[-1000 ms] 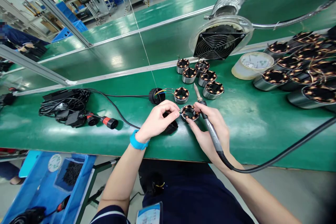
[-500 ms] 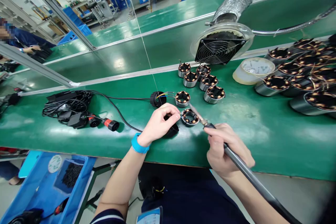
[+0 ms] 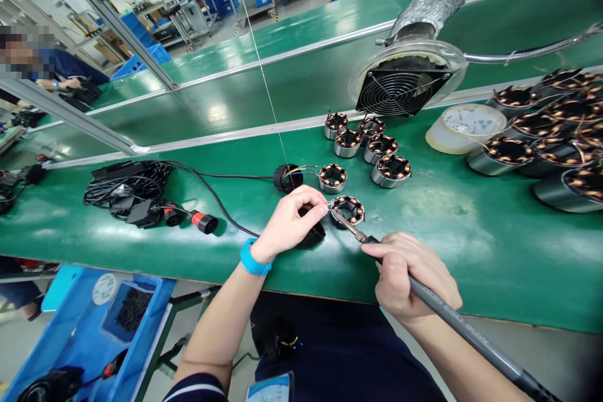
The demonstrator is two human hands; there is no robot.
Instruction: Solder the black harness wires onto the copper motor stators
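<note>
My right hand (image 3: 409, 276) grips a soldering iron (image 3: 443, 313) like a pen, its tip touching the left rim of a small copper-wound stator (image 3: 348, 209) on the green bench. My left hand (image 3: 292, 221) is closed in a pinch beside that stator, holding something thin at its edge, over a black plug (image 3: 311, 235). A blue wristband is on my left wrist. Another stator (image 3: 332, 177) with coloured wires joins a black connector (image 3: 285, 178) just behind.
Several small stators (image 3: 370, 143) stand behind. A fume fan (image 3: 400, 89) with foil duct, a tape roll (image 3: 464, 127) and several large stators (image 3: 541, 132) sit at right. Black cables (image 3: 136, 195) lie at left. Another person (image 3: 51, 69) works far left. A blue bin (image 3: 94, 333) is below.
My right hand turned the soldering iron from resting along the palm to a pen grip and brought its tip down to the stator's left rim. The left hand stayed put.
</note>
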